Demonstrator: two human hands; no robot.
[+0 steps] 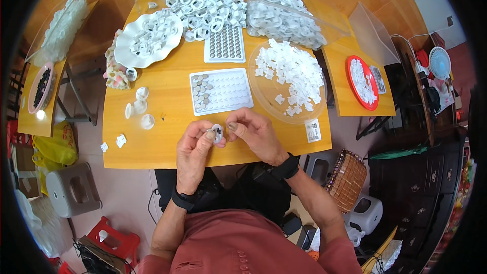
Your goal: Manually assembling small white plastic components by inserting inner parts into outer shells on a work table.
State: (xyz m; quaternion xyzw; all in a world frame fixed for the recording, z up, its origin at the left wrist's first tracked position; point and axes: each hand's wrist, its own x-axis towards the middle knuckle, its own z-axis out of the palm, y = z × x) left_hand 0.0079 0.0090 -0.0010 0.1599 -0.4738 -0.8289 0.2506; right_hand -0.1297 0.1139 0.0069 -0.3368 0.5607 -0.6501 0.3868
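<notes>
A left hand (190,151) pinches a white round piece (217,133), apparently mid-assembly; the right hand (257,139) curls close, its hold unclear. Next calls for steady alignment.

A person's left hand (194,148) pinches a small white part (218,131) on the near side of a white tray (231,102) bearing silver discs (202,94), the right hand (256,134) close by; right of the tray, a clear round dish (264,95) holds white pieces (291,66).
</notes>
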